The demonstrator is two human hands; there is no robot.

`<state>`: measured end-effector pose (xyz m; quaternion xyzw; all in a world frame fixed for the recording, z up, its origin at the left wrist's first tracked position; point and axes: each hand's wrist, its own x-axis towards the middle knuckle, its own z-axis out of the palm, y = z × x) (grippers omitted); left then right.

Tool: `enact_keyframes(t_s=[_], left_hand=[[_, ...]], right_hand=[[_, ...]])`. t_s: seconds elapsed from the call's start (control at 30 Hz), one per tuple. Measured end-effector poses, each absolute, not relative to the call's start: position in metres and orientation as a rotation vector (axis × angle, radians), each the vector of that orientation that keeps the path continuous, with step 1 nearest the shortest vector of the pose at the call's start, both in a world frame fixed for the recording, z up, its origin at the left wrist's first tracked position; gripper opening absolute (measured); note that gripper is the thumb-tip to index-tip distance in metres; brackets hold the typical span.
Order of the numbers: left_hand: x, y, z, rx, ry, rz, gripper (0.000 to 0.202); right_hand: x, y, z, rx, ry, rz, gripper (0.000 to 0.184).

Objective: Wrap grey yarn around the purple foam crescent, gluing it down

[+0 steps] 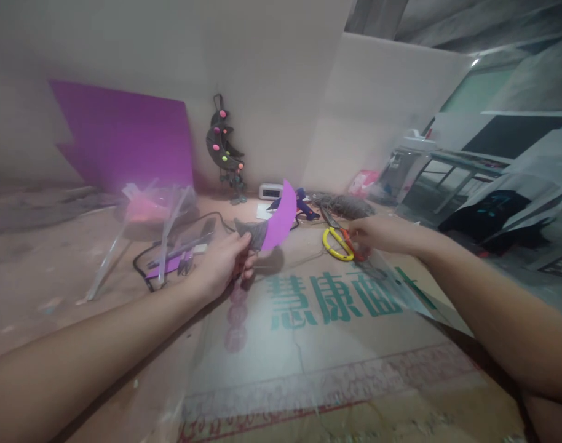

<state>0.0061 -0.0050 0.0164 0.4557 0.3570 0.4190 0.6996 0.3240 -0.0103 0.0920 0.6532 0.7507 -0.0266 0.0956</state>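
Reaching in from the lower left, the left arm [124, 335] slants forward across the desk [161, 381], wrist low, to the left hand [237, 258]. Its thumb lies on top and its fingers curl beneath, pinching the lower end of a purple crescent [283, 215]. The crescent is held up near the middle of the view, just above the cardboard [267, 363], its bare tip pointing up. Grey yarn [254, 234] wraps the pinched end.

From the right edge, the right arm [484, 289] angles up and inward, then bends at the wrist so that the right hand [360, 237] faces left. Its fingers are bent close together at the scissors [339, 243], which have one yellow and one red handle; whether they grip the scissors or a strand cannot be told. The two hands are well apart, with a thin strand [288, 265] running between them over the cardboard, which bears large green characters.

Behind the hands are a blue glue gun [306, 206], a small white clock [270, 191] and a grey yarn heap [348, 205]. A dark moon ornament [223, 144] dotted with coloured balls is at the wall, right of a purple sheet [133, 138].
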Motion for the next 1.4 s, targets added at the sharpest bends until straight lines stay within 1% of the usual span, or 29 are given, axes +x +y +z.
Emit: enact_keyframes(t_s=[0.1,0.27,0.37,0.47,0.53,0.6,0.73,0.83,0.9,1.0,1.2,1.3,1.4], left_hand=[[0.007,-0.008,0.016,1.007,0.783,0.939,0.025],[0.007,-0.005,0.011,1.054,0.798,0.963,0.022],[0.006,-0.003,0.008,1.1,0.831,0.968,0.018],[0.006,-0.002,0.007,1.141,0.835,0.977,0.018],[0.005,-0.001,0.006,1.157,0.823,0.988,0.019],[0.005,-0.001,0.005,1.162,0.819,0.996,0.019],[0.004,0.0,0.002,1.191,0.824,0.959,0.022],[0.004,0.001,0.0,1.2,0.821,0.931,0.025],[0.004,0.0,0.0,1.238,0.831,0.926,0.025],[0.005,-0.002,0.003,1.309,0.859,0.941,0.025],[0.007,-0.004,0.01,1.378,0.899,0.955,0.019],[0.007,-0.004,0.009,1.446,0.894,0.94,0.02],[0.007,-0.003,0.005,1.45,0.884,0.928,0.019]], right_hand=[[0.352,-0.007,0.104,2.095,2.056,0.12,0.024],[0.394,0.001,0.107,2.256,1.861,0.165,0.022],[0.392,0.002,0.104,2.28,1.888,0.198,0.026],[0.367,-0.002,0.102,2.24,2.062,0.256,0.031],[0.344,-0.008,0.101,2.186,2.274,0.192,0.032],[0.32,-0.017,0.098,2.119,2.449,0.097,0.037],[0.283,-0.033,0.087,2.082,2.72,-0.251,0.045],[0.265,-0.041,0.081,2.05,2.815,-0.512,0.043],[0.256,-0.044,0.081,2.018,2.804,-0.542,0.037],[0.25,-0.046,0.084,2.009,2.74,-0.408,0.03],[0.274,-0.024,0.068,1.991,2.673,0.031,0.036],[0.292,0.001,0.059,1.963,2.678,0.193,0.042],[0.3,0.031,0.058,2.027,2.642,0.142,0.055]])
